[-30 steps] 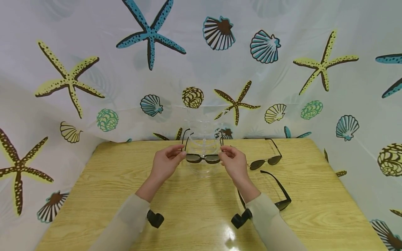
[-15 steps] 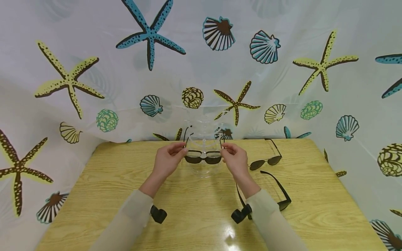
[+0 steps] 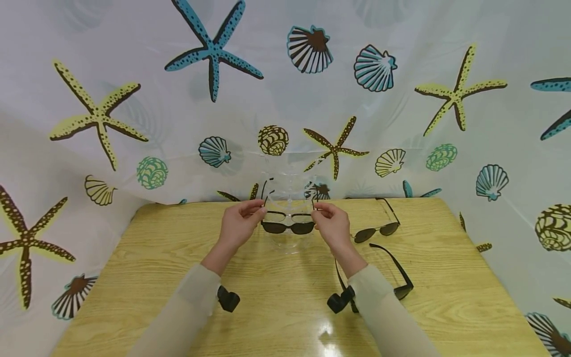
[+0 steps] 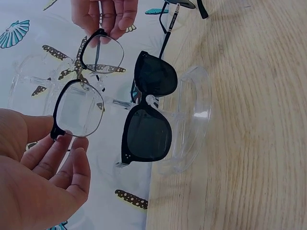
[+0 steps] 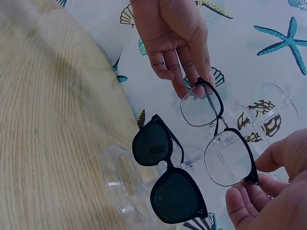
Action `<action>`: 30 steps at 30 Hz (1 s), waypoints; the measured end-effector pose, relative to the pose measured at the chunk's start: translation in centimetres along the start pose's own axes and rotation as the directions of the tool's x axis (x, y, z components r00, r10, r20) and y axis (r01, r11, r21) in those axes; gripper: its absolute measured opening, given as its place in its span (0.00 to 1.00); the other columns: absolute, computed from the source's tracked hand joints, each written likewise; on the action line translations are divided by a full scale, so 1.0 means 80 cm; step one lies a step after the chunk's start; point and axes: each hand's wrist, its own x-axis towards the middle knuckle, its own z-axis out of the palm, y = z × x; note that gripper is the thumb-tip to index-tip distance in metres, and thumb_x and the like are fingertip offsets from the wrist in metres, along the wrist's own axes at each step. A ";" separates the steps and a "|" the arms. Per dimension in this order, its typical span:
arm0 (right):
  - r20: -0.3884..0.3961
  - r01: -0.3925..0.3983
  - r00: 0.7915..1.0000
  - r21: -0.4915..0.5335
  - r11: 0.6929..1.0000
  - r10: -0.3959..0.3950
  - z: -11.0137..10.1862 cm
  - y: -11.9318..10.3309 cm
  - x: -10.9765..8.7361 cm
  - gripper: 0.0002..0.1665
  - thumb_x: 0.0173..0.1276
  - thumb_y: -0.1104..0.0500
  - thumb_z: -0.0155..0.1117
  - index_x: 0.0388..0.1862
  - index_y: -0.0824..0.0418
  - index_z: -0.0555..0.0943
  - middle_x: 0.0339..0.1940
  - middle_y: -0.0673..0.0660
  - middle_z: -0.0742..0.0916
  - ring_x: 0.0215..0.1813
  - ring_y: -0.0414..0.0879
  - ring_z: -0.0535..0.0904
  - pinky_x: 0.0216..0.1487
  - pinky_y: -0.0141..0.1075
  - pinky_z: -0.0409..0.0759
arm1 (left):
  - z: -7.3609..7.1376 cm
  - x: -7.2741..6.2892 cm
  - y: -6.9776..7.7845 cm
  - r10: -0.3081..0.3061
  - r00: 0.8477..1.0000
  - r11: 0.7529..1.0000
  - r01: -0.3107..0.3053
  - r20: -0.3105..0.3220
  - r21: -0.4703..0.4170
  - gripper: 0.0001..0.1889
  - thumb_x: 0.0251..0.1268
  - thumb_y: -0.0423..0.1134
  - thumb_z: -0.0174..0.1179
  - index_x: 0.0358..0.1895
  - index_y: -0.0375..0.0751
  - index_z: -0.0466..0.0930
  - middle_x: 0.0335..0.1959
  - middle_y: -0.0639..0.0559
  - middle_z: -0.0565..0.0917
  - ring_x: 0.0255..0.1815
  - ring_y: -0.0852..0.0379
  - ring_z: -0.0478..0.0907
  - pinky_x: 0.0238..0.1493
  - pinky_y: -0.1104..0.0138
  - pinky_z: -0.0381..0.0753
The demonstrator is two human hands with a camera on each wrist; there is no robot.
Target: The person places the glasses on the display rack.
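Observation:
My left hand and right hand each pinch one end of a pair of clear-lens eyeglasses near the hinges. The frame has black brows and thin metal lower rims, and its temples point away from me. Just below, black sunglasses with dark lenses sit on a clear plastic display stand. In the left wrist view the eyeglasses' lenses stand level with the stand's upper part, apart from the sunglasses.
On the wooden table, right of the stand, lie metal-framed sunglasses with open temples. Nearer me, thick black sunglasses lie partly hidden under my right forearm. A sea-patterned cloth hangs behind and at the sides.
Both hands have raised the eyeglasses slightly. They overlapped the sunglasses a second ago and now show above them.

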 end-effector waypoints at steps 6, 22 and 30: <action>0.008 0.001 1.000 -0.016 1.000 -0.001 0.000 0.001 0.002 0.23 0.75 0.60 0.63 0.66 0.63 0.84 0.49 0.61 0.88 0.39 0.50 0.86 0.43 0.36 0.84 | 0.002 0.000 -0.001 -0.009 1.000 1.000 0.009 -0.006 -0.014 0.19 0.77 0.40 0.64 0.66 0.36 0.83 0.59 0.35 0.87 0.59 0.41 0.85 0.45 0.75 0.81; 0.001 0.002 1.000 -0.036 0.999 -0.002 0.003 0.005 0.009 0.22 0.76 0.60 0.62 0.66 0.64 0.84 0.52 0.64 0.88 0.54 0.67 0.85 0.44 0.36 0.85 | 0.004 0.004 -0.001 -0.023 1.000 0.999 0.023 0.005 -0.025 0.20 0.79 0.39 0.62 0.67 0.34 0.81 0.60 0.33 0.86 0.59 0.39 0.84 0.42 0.77 0.79; -0.005 -0.003 1.000 -0.050 0.999 0.003 0.003 0.006 0.013 0.21 0.75 0.59 0.63 0.64 0.60 0.85 0.52 0.63 0.88 0.53 0.66 0.86 0.46 0.39 0.85 | 0.005 0.009 -0.004 -0.029 1.000 0.999 0.029 0.011 -0.016 0.20 0.79 0.39 0.62 0.68 0.34 0.81 0.60 0.34 0.86 0.58 0.40 0.84 0.42 0.75 0.79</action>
